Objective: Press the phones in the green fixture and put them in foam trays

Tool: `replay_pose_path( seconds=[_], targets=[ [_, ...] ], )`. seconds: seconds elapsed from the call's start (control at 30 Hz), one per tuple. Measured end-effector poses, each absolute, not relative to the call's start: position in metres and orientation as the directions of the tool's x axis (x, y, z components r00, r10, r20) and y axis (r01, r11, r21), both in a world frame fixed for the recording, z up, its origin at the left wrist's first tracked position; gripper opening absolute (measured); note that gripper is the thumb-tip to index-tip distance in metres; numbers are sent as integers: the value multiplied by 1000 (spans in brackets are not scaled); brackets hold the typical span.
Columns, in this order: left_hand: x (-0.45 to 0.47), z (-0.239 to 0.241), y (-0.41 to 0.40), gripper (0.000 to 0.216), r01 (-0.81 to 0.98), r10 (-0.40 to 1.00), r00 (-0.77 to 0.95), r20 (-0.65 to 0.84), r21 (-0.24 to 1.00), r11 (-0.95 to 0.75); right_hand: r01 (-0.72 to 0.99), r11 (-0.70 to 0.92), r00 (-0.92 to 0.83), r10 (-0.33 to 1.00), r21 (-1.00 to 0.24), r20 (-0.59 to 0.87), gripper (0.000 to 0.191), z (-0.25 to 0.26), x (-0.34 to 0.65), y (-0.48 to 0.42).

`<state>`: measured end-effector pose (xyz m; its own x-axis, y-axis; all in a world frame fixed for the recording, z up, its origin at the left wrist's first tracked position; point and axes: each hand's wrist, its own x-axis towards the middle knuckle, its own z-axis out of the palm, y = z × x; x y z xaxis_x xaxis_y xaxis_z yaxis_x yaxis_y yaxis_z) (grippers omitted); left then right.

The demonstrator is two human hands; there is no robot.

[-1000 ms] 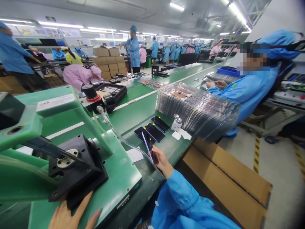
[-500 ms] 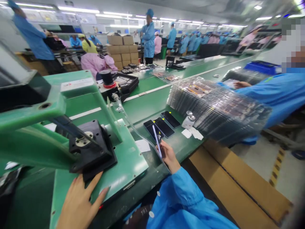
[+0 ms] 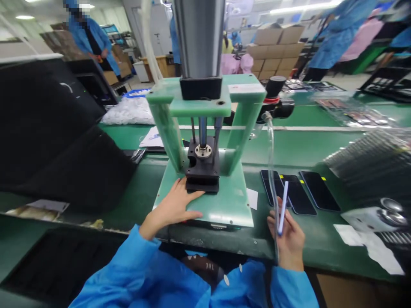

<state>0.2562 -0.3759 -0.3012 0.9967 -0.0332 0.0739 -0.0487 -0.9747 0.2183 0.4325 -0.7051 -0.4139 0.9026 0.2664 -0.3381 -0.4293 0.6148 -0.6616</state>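
Note:
My left hand (image 3: 175,205) lies with fingers spread on the pale green base plate (image 3: 231,209) of a bench press. Its fingertips touch or nearly touch the black fixture block (image 3: 203,182) under the press rod; the far fingertips are partly hidden there. My right hand (image 3: 290,239) is raised at the bench's front edge, its fingers closed on a slim phone (image 3: 283,209) seen edge-on, showing a lavender side. A clear air hose (image 3: 271,158) runs down past that hand. Beyond it lie dark-screened phones (image 3: 298,194) with yellow tabs.
At the right stand a metal-topped bottle (image 3: 375,218), white wipes (image 3: 369,246) and stacked clear trays (image 3: 375,158). A black box-like cover (image 3: 58,128) fills the left side. Behind the press sits an air regulator (image 3: 274,100). People in blue coats stand farther back.
My view has swung left, bringing the press to the middle. My left hand stays at the fixture block, and my right hand still holds the phone edge-on.

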Motion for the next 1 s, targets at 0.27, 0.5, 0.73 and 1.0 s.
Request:
replay_pose_path(
  seconds=[0.27, 0.5, 0.73, 1.0],
  targets=[
    [269, -304, -398, 58, 117, 149, 972, 180, 177, -977, -323, 616, 945, 247, -718, -214, 57, -398, 425, -704],
    [281, -308, -399, 18, 151, 565, 808, 165, 869, -471, -39, 443, 986, 163, -896, 38, 60, -367, 402, -759],
    [303, -311, -393, 16, 72, 660, 746, 89, 974, -214, -323, 20, 919, 247, -946, -308, 49, -338, 365, -787],
    [193, -303, -389, 39, -42, 621, 738, -265, 900, 434, -312, -141, 664, 675, -939, -322, 53, -301, 369, -705]
  ],
)
